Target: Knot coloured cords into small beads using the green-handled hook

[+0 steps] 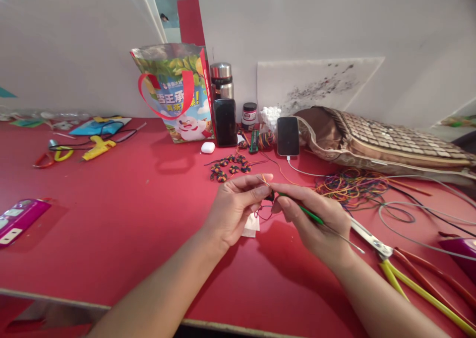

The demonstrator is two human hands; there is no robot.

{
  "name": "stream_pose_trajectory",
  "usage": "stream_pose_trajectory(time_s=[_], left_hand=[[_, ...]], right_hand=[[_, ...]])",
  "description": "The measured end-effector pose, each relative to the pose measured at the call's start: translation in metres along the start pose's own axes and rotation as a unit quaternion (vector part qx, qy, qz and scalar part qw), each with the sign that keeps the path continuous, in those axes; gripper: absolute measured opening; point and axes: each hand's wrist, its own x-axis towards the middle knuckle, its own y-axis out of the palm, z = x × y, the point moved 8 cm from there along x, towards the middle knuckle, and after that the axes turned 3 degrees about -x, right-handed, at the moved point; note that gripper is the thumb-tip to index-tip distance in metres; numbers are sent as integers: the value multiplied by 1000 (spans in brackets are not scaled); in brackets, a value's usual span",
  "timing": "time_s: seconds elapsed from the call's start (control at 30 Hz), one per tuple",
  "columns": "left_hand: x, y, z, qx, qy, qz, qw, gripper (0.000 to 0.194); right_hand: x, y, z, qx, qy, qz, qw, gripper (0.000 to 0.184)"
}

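Observation:
My left hand (pixel 238 204) pinches a small dark piece of crochet work (pixel 269 196) with a bit of orange yarn at its top. In my right hand (pixel 316 219) is a crochet hook (pixel 311 215) with a green grip and a thin metal shaft. Its tip meets the work at my left fingertips. My fingers hide most of the piece. Thin yarn hangs below it, over a white paper scrap (pixel 251 225) on the red table (pixel 148 238). Behind my hands lies a string of dark and orange crocheted pieces (pixel 230 167).
Tangled multicoloured yarn (pixel 349 186) and yellow-and-red-handled scissors (pixel 383 251) lie right. Behind stand a phone (pixel 224 122), another phone (pixel 288 136) on a cable, a gift bag (pixel 178 95), a flask (pixel 222 80) and a sequined bag (pixel 390 139). A yellow glue gun (pixel 97 148) lies left.

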Motion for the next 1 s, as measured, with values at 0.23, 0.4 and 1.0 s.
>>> stream_pose_trajectory(time_s=[0.23,0.4,1.0], left_hand=[[-4,6,-1,-25,22,-16,999,36],[-7,3,-4,-18,68,-48,996,43],[-12,-3,8,-59,78,-108,989,50]], right_hand=[[-1,-3,-1,79,38,-46,995,26],[-6,-2,-2,67,44,-58,995,29],[-9,7,8,-72,-46,-59,995,27]])
